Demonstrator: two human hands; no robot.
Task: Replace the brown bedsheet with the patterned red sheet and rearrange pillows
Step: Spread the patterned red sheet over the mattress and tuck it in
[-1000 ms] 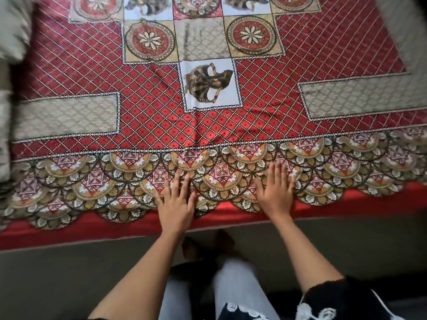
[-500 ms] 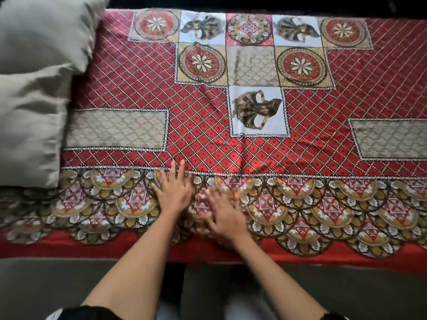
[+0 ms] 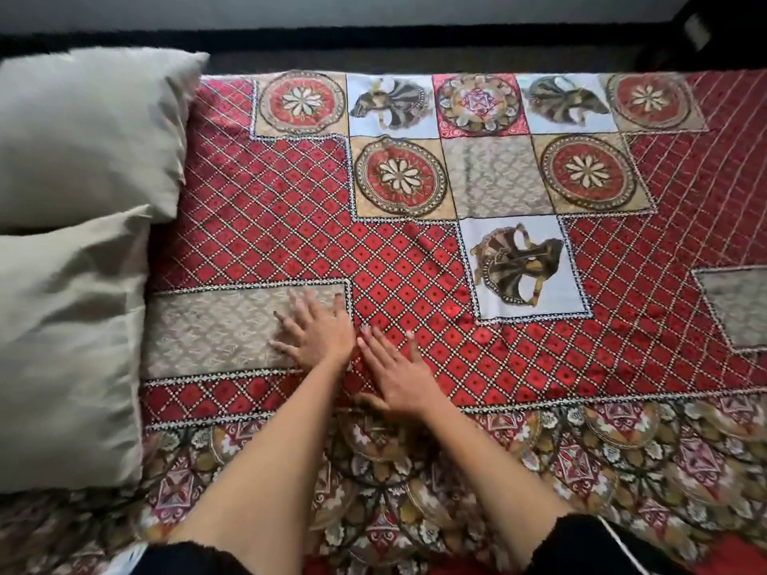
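A bed fills nearly the whole view, with a dark strip of frame or floor [image 3: 415, 39] along its far edge and a pale wall beyond that. The patterned red sheet [image 3: 415, 276] is spread flat over the mattress, reaching from the pillows at the left to past the right edge of the picture and down over the near side, where its scalloped floral border hangs. No brown bedsheet shows anywhere.

Two beige pillows lie at the left end, on top of the sheet. The far pillow [image 3: 91, 130] sits toward the far left corner; the near pillow [image 3: 70, 346] lies just in front of it, and the two touch, the far one overlapping the near one's top edge. Nothing lies between the pillows and the hands.

Two hands rest on the sheet, side by side, nearly touching. The left hand [image 3: 317, 332] lies palm down with fingers spread, over the right end of a grey patterned panel [image 3: 211, 329]; its fingertips are blurred. The right hand [image 3: 398, 377] lies flat on the red diamond field, fingers straight and loosely together, pointing toward the far left. Neither grips any cloth.

Counted on the sheet: three pale squares with a dark figure, five squares holding round medallions, and two grey rectangular panels, the right one [image 3: 738, 309] cut off by the frame. A small crease [image 3: 423, 242] marks the red field just left of the nearest figure square [image 3: 523, 267].

Dark sleeves [image 3: 589, 545] show at both forearms near the bottom edge.
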